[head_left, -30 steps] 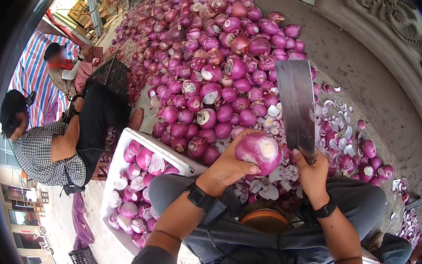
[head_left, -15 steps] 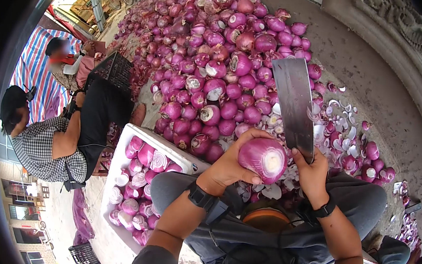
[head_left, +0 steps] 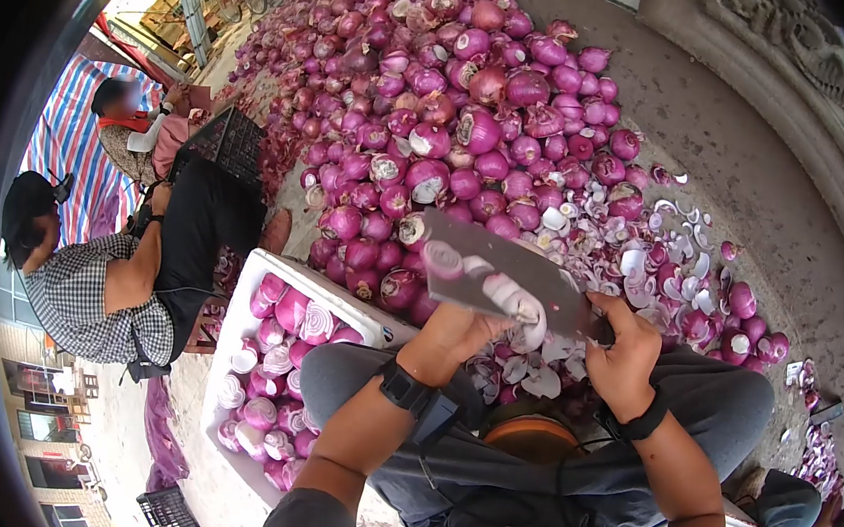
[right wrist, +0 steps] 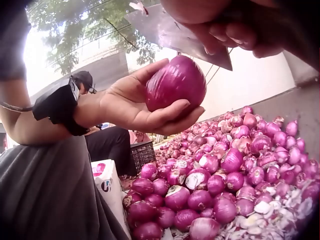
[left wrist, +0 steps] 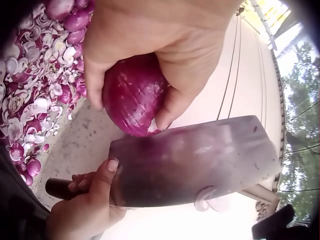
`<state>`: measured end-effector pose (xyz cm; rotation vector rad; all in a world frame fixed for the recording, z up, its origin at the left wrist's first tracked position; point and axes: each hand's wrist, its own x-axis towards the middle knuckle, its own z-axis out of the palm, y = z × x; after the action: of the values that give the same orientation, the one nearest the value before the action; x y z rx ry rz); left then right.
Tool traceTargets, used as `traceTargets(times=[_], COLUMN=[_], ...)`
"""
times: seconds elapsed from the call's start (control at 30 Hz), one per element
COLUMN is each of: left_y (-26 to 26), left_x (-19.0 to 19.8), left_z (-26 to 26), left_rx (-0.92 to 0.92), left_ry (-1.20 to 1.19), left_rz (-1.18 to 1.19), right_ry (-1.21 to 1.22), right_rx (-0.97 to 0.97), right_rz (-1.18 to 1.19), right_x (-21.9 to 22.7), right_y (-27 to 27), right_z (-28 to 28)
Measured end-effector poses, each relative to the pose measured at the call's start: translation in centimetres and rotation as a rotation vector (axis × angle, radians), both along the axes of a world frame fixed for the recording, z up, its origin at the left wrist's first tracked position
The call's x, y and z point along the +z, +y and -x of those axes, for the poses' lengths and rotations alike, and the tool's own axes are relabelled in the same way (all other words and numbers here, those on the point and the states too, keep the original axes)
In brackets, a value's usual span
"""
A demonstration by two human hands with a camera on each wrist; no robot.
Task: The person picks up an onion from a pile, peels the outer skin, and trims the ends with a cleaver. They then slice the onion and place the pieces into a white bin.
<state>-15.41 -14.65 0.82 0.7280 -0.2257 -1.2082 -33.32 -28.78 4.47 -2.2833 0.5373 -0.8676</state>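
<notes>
Pale wall (right wrist: 265, 77) behind cleaver (left wrist: 175, 170) edge

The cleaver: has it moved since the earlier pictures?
Yes. In the head view, the cleaver has swung left and down: its far end, which pointed up the picture, now lies closer to the white box.

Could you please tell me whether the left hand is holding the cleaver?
No, the left hand holds a purple onion, while the right hand grips the cleaver.

Head view: cleaver (head_left: 539, 276) blurred; onion (left wrist: 132, 95) mostly hidden behind it
</notes>
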Motion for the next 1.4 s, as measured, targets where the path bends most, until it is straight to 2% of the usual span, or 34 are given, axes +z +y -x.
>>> traceTargets(times=[0.03, 0.1, 0.13, 0.17, 0.2, 0.27, 0.3, 0.37, 0.47, 0.57, 0.7, 0.87, 1.0, 1.07, 1.2, 1.4], left_y=[-0.2, -0.5, -0.4, -0.4, -0.5, -0.4, -0.4, -0.4, -0.4, -0.4, -0.5, -0.5, -0.5, -0.7, -0.8, -0.7], left_x=[1.4, 3.3, 3.3, 3.4, 3.5, 3.4, 3.4, 3.5, 3.1, 4.2, 4.4, 4.4, 4.8, 4.5, 4.6, 3.8], left_z=[0.5, 1.3, 0.8, 0.7, 0.6, 0.4, 0.4, 0.5, 0.9, 1.6, 1.7, 1.6, 1.8, 2.1, 2.2, 1.8], left_rx=[-0.001, 0.106, 0.030, 0.032, 0.031, 0.017, 0.018, 0.022, 0.071, 0.133, 0.149, 0.105, 0.020, 0.027, 0.032, 0.062], left_ry=[-0.001, 0.113, 0.157, 0.156, 0.164, 0.202, 0.202, 0.176, 0.039, -0.069, -0.092, -0.105, -0.060, -0.162, -0.220, -0.440], left_rz=[0.000, -0.192, -0.190, -0.188, -0.175, -0.143, -0.142, -0.137, -0.190, -0.197, -0.205, -0.154, -0.147, -0.153, -0.159, -0.128], right_ry=[0.053, 0.104, 0.082, 0.060, 0.060, 0.073, 0.074, -0.186, -0.202, -0.205, -0.174, -0.121, -0.074, -0.154, -0.157, -0.126], right_rx=[-0.034, -0.065, -0.111, -0.155, -0.153, -0.195, -0.194, -0.165, -0.186, -0.220, -0.223, -0.200, -0.217, -0.192, -0.190, -0.211], right_rz=[-0.025, -0.049, -0.151, -0.254, -0.251, -0.561, -0.560, -0.732, -0.840, -0.849, -0.844, -0.779, -0.827, -0.837, -0.815, -0.738], right_x=[0.0, -0.1, -0.2, -0.3, -0.6, -1.2, -1.3, -1.4, -2.7, -3.1, -3.3, -2.7, -2.4, -2.8, -2.6, -2.4], right_y=[0.0, 0.0, 0.0, -0.1, -0.3, -0.8, -0.8, -0.7, -1.2, -1.5, -1.7, -1.3, -1.1, -1.1, -1.1, -0.8], right_z=[0.1, 0.0, -0.1, -0.2, -0.3, -0.3, -0.5, -1.0, -0.8, -0.7, -0.5, -0.8, -0.8, -0.8, -0.8, -0.7])
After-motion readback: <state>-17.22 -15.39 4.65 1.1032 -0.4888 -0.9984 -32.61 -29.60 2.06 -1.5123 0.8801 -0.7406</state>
